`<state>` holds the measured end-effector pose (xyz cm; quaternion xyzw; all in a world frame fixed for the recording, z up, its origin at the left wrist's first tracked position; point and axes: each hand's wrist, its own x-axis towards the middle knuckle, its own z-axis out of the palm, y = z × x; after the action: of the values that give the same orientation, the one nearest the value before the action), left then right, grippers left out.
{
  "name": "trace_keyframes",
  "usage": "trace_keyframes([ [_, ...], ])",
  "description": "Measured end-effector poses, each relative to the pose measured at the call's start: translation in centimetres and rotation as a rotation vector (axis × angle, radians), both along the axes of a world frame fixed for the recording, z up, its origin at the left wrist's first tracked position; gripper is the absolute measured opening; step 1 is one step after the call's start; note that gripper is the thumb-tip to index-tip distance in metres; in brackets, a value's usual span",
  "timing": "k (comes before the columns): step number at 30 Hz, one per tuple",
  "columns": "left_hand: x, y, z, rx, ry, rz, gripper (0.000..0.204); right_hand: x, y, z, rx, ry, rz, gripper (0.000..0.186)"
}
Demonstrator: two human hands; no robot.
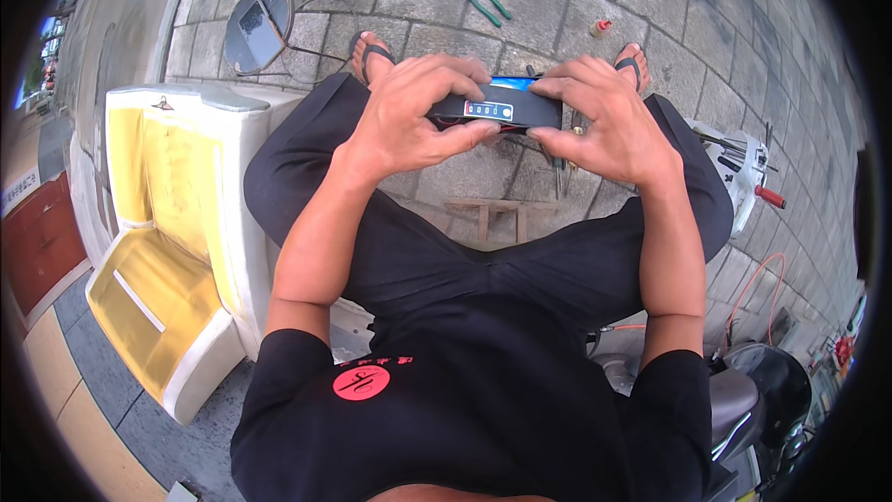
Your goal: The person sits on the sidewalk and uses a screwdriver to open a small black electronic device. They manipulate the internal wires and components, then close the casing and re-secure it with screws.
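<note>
A black battery pack (pixel 537 113) is held level between my two hands, above the gap between my knees. On its near side is a small strip (pixel 489 111) with a row of indicator windows and a round button. Something blue and shiny (pixel 511 84) shows along its far upper edge. My left hand (pixel 401 119) grips the left end, thumb at the near lower edge and fingers over the top. My right hand (pixel 613 123) grips the right end in the same manner. The underside of the pack is mostly hidden.
Green-handled pliers (pixel 483 2) and a small red-capped bottle (pixel 601 29) lie ahead on the paving. A phone (pixel 261 30) rests on a round dark disc at far left. A yellow-and-white seat (pixel 177 177) stands left; a white tool holder (pixel 739 177) is right.
</note>
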<state>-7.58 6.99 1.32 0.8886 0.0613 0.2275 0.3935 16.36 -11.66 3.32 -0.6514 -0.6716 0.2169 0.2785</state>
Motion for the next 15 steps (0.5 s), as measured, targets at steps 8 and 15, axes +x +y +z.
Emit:
trace_keyframes([
  [8,0.19,-0.27,-0.02,0.034,-0.015,-0.001,0.033,0.01,-0.11,0.13,0.003,0.022,0.0,0.05],
  [15,0.41,-0.35,-0.22,0.076,-0.032,0.004,0.029,-0.37,-0.05,0.21,-0.035,0.026,-0.03,0.048],
])
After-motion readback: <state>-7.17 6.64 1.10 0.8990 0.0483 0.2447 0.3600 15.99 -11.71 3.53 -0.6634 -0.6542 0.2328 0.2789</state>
